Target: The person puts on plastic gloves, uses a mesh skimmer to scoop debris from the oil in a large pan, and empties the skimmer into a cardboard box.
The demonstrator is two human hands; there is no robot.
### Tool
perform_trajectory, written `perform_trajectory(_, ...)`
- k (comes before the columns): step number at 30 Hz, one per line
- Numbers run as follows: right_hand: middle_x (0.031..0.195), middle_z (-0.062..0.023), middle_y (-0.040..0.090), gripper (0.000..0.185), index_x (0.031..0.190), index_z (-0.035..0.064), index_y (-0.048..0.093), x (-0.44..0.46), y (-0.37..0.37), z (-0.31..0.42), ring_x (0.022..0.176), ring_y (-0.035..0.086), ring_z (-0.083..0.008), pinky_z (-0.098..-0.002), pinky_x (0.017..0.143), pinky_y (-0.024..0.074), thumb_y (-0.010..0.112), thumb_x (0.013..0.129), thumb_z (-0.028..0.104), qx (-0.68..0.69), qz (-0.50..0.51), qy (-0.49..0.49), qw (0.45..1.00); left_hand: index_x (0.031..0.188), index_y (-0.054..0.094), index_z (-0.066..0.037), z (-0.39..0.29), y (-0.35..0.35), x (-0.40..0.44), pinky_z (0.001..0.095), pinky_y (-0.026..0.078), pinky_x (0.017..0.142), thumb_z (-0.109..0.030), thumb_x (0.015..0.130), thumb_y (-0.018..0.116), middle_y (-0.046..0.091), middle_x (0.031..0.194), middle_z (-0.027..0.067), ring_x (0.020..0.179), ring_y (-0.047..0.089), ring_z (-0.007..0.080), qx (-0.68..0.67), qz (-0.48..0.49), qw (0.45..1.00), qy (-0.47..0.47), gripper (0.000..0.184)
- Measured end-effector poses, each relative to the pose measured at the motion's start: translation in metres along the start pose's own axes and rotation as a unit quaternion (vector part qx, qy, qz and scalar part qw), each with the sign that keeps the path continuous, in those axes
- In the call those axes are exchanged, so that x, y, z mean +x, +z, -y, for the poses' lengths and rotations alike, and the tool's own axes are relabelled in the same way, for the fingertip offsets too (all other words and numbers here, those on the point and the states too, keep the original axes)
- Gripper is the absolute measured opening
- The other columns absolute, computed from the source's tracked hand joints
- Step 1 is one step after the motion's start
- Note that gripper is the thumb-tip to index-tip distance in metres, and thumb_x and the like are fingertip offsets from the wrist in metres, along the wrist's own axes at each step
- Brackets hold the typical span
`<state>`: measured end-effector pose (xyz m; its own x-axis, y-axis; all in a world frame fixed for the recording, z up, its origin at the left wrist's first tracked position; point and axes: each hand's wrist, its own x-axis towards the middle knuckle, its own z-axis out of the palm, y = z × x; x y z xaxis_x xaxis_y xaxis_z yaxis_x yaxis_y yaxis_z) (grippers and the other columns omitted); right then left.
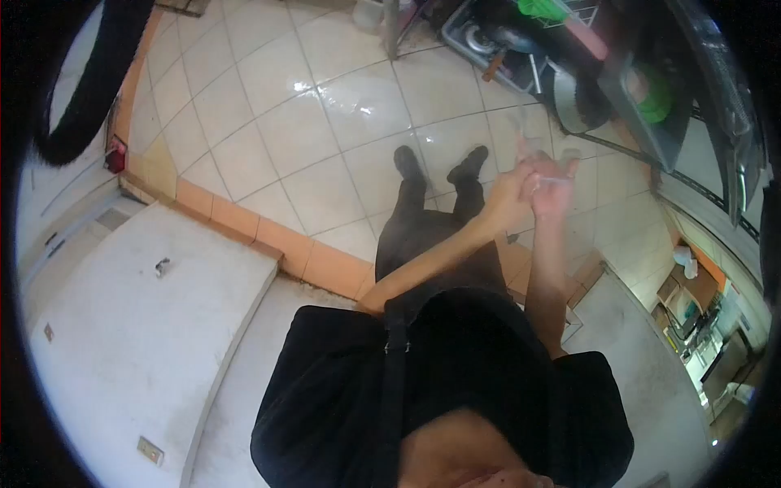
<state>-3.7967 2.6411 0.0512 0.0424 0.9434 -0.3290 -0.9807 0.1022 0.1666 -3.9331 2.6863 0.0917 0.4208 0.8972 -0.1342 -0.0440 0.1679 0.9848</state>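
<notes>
My left hand (514,185) reaches across my body, its fingers closed at the fingers of my right hand (553,195). Between and above the hands shows a thin, clear plastic film (555,180), smeared by motion; its exact kind cannot be made out. The left fingers seem to pinch this film. My right hand is raised, its thumb and some fingers apart, with the film lying across them. Both hands are up in front of me, to the right of my legs.
Pale floor tiles (277,154) look wet near my shoes. At upper right stand a sink (488,49), a round pan (576,102) and a dark tray (643,114) with something green. White counters (138,309) flank me. Shelves with goods (691,301) are at far right.
</notes>
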Motion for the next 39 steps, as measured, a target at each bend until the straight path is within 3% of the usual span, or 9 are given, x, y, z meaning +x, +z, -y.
perform_trajectory(5,0.147,-0.0163,0.019,0.101,0.146,0.0136,0.011,0.016,0.028,-0.028,0.131,0.026,-0.0387,-0.0685,0.098,0.0232,0.034,0.073,0.081,-0.127,-0.123,-0.186,0.967,0.074,0.052,0.0,-0.003,0.01,0.011,0.0373,0.044,0.055,-0.014,0.082,0.062,0.056,0.064,0.0185,0.06,0.059,0.0355,0.051,0.069,0.996,0.011,0.018)
perform_trajectory(8,0.15,-0.0132,0.012,0.108,0.146,0.0185,0.009,0.04,-0.019,0.009,0.131,0.023,-0.0411,-0.0681,0.098,0.0226,0.039,0.066,0.085,-0.25,0.161,-0.079,0.951,0.068,0.048,-0.002,-0.015,0.007,0.02,0.037,0.043,0.054,-0.012,0.073,0.067,0.053,0.06,0.0173,0.057,0.056,0.0349,0.094,0.146,0.984,0.023,0.022)
perform_trajectory(13,0.15,-0.0124,0.015,0.099,0.146,0.0311,0.012,0.057,0.057,-0.026,0.132,0.021,-0.042,-0.0661,0.099,0.019,0.033,0.067,0.087,-0.345,-0.214,-0.229,0.885,0.061,0.043,-0.003,-0.018,0.025,0.052,0.0402,0.042,0.051,-0.004,0.066,0.063,0.05,0.06,0.0174,0.059,0.056,0.035,0.133,0.117,0.981,0.079,0.02)
perform_trajectory(17,0.146,-0.0143,0.025,0.092,0.145,0.0265,0.019,0.071,0.082,-0.001,0.13,0.026,-0.042,-0.0633,0.099,0.0223,0.036,0.073,0.081,-0.409,-0.249,-0.179,0.859,0.065,0.047,-0.003,-0.042,0.047,0.055,0.0452,0.044,0.055,0.001,0.066,0.059,0.054,0.066,0.0183,0.065,0.058,0.0365,0.176,-0.006,0.951,0.253,0.012)
perform_trajectory(25,0.145,-0.0254,0.022,0.09,0.146,0.0189,0.008,0.077,0.126,-0.006,0.132,0.024,-0.0438,-0.0708,0.097,0.0217,0.041,0.08,0.071,-0.125,-0.105,-0.298,0.941,0.075,0.052,-0.003,-0.041,0.021,0.088,0.0453,0.048,0.062,0.003,0.071,0.054,0.059,0.077,0.0164,0.066,0.058,0.037,0.293,-0.003,0.872,0.392,0.008)
perform_trajectory(30,0.151,-0.0132,0.017,0.086,0.144,0.0198,0.025,0.09,0.14,0.012,0.136,0.017,-0.041,-0.0686,0.103,0.0046,0.04,0.077,0.073,-0.28,0.277,-0.28,0.875,0.072,0.051,-0.001,-0.039,0.031,0.095,0.0478,0.047,0.065,0.004,0.068,0.055,0.056,0.076,0.0195,0.071,0.057,0.0381,0.244,0.017,0.932,0.268,0.007)
perform_trajectory(33,0.144,-0.0136,0.033,0.073,0.137,0.017,0.039,0.082,0.177,0.017,0.132,0.031,-0.0359,-0.06,0.107,0.0162,0.048,0.081,0.062,0.132,0.243,-0.321,0.906,0.079,0.055,-0.002,-0.062,0.039,0.069,0.0464,0.048,0.069,0.002,0.068,0.056,0.056,0.078,0.0185,0.081,0.057,0.039,0.178,0.112,0.951,0.226,0.012)
perform_trajectory(36,0.136,-0.0115,0.045,0.069,0.131,0.0144,0.048,0.11,0.127,0.113,0.122,0.045,-0.0299,-0.0493,0.105,0.0302,0.053,0.08,0.06,0.009,0.387,-0.276,0.88,0.087,0.059,-0.004,-0.078,0.04,0.061,0.043,0.049,0.072,0.0,0.069,0.057,0.056,0.08,0.0158,0.086,0.057,0.0378,0.184,0.043,0.943,0.275,0.018)
perform_trajectory(39,0.124,-0.0103,0.055,0.07,0.131,0.0133,0.048,0.128,0.138,0.112,0.114,0.051,-0.0253,-0.0439,0.099,0.0391,0.05,0.081,0.063,-0.092,0.243,-0.204,0.944,0.086,0.059,-0.003,-0.118,0.039,0.095,0.0417,0.05,0.075,0.0,0.068,0.06,0.056,0.082,0.0145,0.086,0.056,0.0363,0.209,-0.125,0.907,0.344,0.019)
